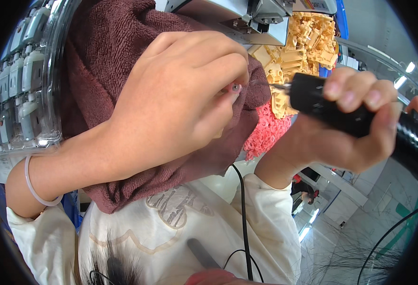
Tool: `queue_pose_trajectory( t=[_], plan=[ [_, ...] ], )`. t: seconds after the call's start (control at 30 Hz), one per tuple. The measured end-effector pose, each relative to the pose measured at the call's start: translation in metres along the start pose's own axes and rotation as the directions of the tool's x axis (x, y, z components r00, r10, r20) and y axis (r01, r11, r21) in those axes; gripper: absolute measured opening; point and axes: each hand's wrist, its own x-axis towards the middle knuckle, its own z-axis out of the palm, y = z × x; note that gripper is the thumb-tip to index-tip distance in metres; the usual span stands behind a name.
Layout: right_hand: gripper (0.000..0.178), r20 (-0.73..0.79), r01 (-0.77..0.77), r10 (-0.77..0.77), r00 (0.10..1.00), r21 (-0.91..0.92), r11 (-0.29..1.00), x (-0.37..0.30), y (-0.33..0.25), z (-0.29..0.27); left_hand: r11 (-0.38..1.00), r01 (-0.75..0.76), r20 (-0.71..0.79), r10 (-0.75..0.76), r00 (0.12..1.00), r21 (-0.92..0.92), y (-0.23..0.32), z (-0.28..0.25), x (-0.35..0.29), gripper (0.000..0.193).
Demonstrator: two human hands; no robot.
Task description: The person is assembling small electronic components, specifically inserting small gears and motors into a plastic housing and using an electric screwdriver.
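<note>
My right hand [356, 123] is wrapped round a black electric screwdriver [330, 102]. Its thin metal bit [280, 86] points left toward the fingers of my other hand, and its far end is hard to make out. Over a brown towel [104, 61], my left hand [180, 90] is closed with thumb and fingers pinched on a small part with a round metal end [236, 87]. Most of that part is hidden in my grip, so its kind does not show.
A clear plastic tray [52, 109] of grey-white units stands at the left. Cream plastic parts [308, 42] and small pink-red pieces [268, 130] lie heaped beyond the towel. A metal machine [256, 23] is at the top. A black cable [243, 213] hangs in front of me.
</note>
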Motion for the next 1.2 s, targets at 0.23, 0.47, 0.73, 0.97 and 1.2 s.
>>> queue_pose_trajectory(
  t=[0.23,0.47,0.73,0.97,1.2],
  plan=[
    [0.013,-0.158,0.115,-0.114,0.981,-0.001,0.993,0.048,0.022,0.006,1.000,-0.005,-0.034,0.004,0.999,-0.009,0.000,0.000,-0.003,0.022],
    [0.016,-0.273,0.199,-0.138,0.952,0.208,0.958,0.050,0.051,0.014,0.999,-0.002,-0.077,-0.001,0.997,-0.045,-0.005,0.002,-0.008,0.025],
    [0.016,-0.239,0.155,-0.110,0.965,0.178,0.972,0.055,0.053,0.005,0.999,0.004,-0.103,-0.009,0.995,-0.051,-0.008,0.002,-0.013,0.027],
    [0.016,-0.189,0.111,-0.083,0.978,0.144,0.983,0.062,0.045,-0.002,0.998,0.015,-0.116,-0.023,0.993,-0.068,-0.005,0.007,-0.007,0.024],
    [0.015,-0.153,0.053,-0.035,0.988,0.112,0.992,0.055,0.043,0.009,0.995,0.031,-0.139,-0.043,0.989,-0.090,0.000,0.010,-0.003,0.022]
  ],
)
